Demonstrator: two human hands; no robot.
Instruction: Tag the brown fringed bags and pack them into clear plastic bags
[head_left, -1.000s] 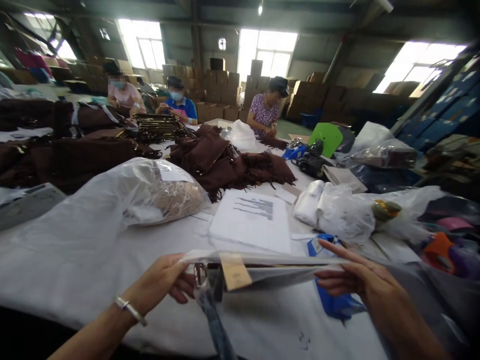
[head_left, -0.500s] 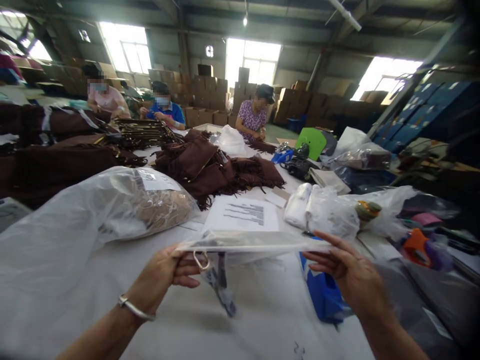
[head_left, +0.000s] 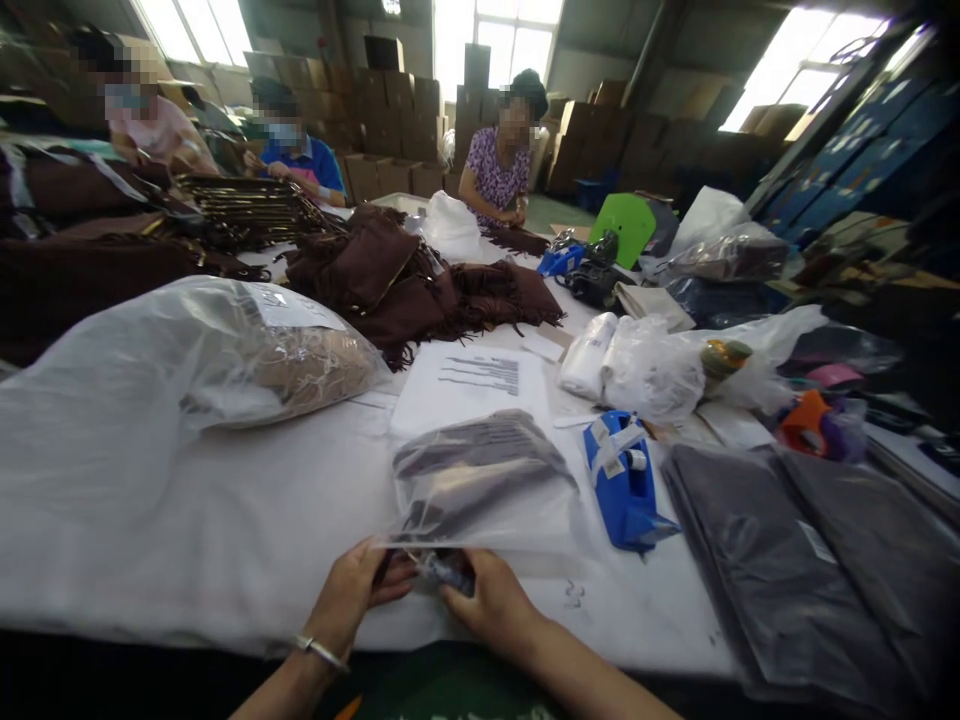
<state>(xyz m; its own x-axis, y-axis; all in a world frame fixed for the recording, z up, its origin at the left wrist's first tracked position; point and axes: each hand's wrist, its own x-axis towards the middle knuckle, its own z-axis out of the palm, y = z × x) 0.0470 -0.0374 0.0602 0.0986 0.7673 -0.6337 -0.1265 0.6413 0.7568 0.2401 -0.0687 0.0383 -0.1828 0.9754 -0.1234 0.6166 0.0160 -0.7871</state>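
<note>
A grey folded fabric item in a clear plastic bag (head_left: 480, 475) lies flat in front of me, the bag's edge toward my body. My left hand (head_left: 349, 595), with a silver bangle at the wrist, pinches the left part of this edge, thumb above and fingers curled below. Close beside it my right hand (head_left: 495, 605) is closed on a dark strap (head_left: 450, 572) with a clear wrapping at the bag's edge. Some of its fingers are hidden under the plastic. A blue tape dispenser (head_left: 626, 485) stands right of the bag, and a printed paper sheet (head_left: 480, 380) lies beyond it.
Packed grey items (head_left: 757, 540) lie at the right. A large plastic sack (head_left: 292, 370) fills the left, with brown fringed bags (head_left: 367, 270) behind. White plastic rolls (head_left: 592, 355) and an orange tape dispenser (head_left: 806, 425) are right. Three people work across the table.
Both hands have come down and closer to my body, the right one moving leftward to the strap. The plastic bag, held up and stretched between them before, now lies on the table.
</note>
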